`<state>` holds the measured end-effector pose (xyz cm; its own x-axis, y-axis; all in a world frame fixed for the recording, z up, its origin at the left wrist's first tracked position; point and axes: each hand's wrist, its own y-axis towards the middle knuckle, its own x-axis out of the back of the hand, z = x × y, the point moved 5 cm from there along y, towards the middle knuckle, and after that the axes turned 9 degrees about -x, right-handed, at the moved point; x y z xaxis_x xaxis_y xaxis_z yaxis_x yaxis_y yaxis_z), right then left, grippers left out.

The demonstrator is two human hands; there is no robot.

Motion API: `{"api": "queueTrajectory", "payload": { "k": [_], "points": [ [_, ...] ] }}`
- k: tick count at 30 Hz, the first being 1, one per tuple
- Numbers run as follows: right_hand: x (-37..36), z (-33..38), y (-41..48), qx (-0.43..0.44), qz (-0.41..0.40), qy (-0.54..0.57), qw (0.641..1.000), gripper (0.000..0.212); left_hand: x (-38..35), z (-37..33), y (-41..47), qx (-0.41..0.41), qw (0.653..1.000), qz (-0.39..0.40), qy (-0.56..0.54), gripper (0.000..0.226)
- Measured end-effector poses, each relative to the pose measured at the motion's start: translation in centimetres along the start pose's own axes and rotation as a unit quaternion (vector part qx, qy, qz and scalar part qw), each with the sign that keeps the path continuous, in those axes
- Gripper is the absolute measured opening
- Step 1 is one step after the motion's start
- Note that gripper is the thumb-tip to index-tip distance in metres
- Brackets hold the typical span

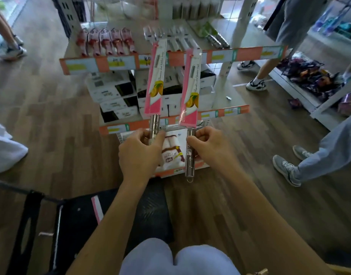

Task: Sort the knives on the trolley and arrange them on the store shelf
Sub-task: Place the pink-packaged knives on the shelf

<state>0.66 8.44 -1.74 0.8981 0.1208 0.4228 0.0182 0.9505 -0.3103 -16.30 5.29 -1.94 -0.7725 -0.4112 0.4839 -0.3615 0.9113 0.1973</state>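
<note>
Head view: two knives (154, 80), two hands (140, 150)

Cursive print, roughly "Stainless steel kitchen knife", is noted on the left knife pack (155, 76) and right knife pack (192, 86). Handwriting on the upper shelf-edge strip (115, 63) cannot be read.

on the top shelf (139, 42) a bare strip is left between the red packs (105, 41) and the white packs (177, 39).

One wide-angle camera on the head looks forward and steeply down, close above the left grip (140, 149) and right grip (207, 143) at mid-frame; the store shelf (85, 65) stands just beyond them.
</note>
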Motion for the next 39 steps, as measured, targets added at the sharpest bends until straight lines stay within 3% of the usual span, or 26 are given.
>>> {"api": "queueTrajectory", "payload": {
  "k": [12, 29, 39],
  "points": [
    [5.9, 3.5, 8.3, 0.025, -0.05, -0.005, 0.998, 0.011, -5.6, -5.3, 7.8, -0.022, 0.999, -0.007, -0.023, 0.026],
    [17.9, 7.3, 28.5, 0.059, -0.028, -0.032, 0.997, 0.008, -19.7, -12.1, 20.5, 0.03, 0.995, -0.087, -0.028, 0.03],
    [20.8, 8.6, 37.5, 0.049, -0.002, -0.101, 0.994, 0.022, -24.4, -13.0, 25.2, 0.065, 0.994, -0.091, 0.003, 0.033]
  ]
}}
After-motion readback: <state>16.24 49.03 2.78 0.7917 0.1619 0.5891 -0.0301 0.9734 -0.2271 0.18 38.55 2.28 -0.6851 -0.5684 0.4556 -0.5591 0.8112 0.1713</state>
